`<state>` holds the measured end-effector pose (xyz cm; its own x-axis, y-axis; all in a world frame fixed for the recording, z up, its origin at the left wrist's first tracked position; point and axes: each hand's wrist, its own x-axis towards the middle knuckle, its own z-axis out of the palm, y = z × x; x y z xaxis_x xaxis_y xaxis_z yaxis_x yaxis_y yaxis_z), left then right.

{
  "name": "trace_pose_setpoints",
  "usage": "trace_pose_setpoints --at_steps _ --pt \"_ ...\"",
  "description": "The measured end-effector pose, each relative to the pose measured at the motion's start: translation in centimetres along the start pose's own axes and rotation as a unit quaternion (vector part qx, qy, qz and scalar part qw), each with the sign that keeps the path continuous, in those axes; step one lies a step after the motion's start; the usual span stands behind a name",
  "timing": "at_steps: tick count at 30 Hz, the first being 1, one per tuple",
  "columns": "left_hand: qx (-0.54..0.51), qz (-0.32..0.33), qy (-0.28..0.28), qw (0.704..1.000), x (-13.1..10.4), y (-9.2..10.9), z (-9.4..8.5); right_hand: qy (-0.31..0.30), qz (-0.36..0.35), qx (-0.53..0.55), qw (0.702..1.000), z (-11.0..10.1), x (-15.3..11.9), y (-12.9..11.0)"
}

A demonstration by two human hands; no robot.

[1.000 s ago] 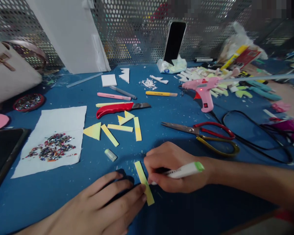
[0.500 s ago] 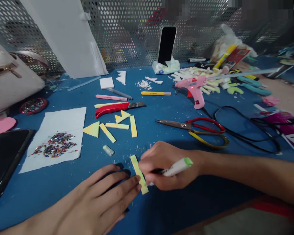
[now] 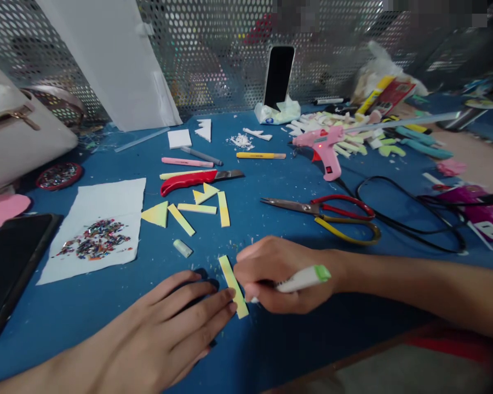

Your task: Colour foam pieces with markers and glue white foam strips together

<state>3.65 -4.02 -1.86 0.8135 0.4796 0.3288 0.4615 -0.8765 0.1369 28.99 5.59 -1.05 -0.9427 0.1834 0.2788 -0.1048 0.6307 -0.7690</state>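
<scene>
A pale yellow-green strip [image 3: 233, 284] lies on the blue table in front of me. My left hand [image 3: 176, 328] is flat and open, its fingertips resting on the strip's left edge. My right hand [image 3: 279, 276] is closed around a white marker with a green end [image 3: 304, 279]; its tip is low at the strip's right edge, mostly hidden by my fingers. Just beyond my left hand is a small pale cap-like piece [image 3: 183, 248]. Farther back sit more yellow strips [image 3: 197, 209], a yellow triangle [image 3: 156, 214] and a red-handled knife [image 3: 189, 180].
Scissors [image 3: 320, 210] lie behind my right hand, with a pink glue gun [image 3: 322, 148] and its black cable beyond. On the left are a paper with glittery bits [image 3: 102, 197] and a dark phone [image 3: 18, 268]. Another phone [image 3: 279, 74] stands at the back.
My right hand and the marker have shifted slightly right, the marker tip staying close to the strip's edge. My left hand keeps its fingertips on the strip.
</scene>
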Motion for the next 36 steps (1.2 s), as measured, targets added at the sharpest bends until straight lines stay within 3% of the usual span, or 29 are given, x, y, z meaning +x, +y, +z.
trace_pose_setpoints --at_steps 10,15,36 --pt "-0.010 -0.003 0.009 1.000 0.14 -0.03 -0.33 -0.014 -0.027 0.002 1.000 0.09 -0.04 -0.14" --pt "0.005 0.017 -0.001 1.000 0.51 -0.15 -0.55 -0.007 -0.015 0.001 1.000 0.28 -0.12 -0.14" --pt "-0.010 -0.008 0.005 1.000 -0.09 -0.01 0.09 -0.025 0.003 0.018 1.000 0.10 0.01 -0.32"
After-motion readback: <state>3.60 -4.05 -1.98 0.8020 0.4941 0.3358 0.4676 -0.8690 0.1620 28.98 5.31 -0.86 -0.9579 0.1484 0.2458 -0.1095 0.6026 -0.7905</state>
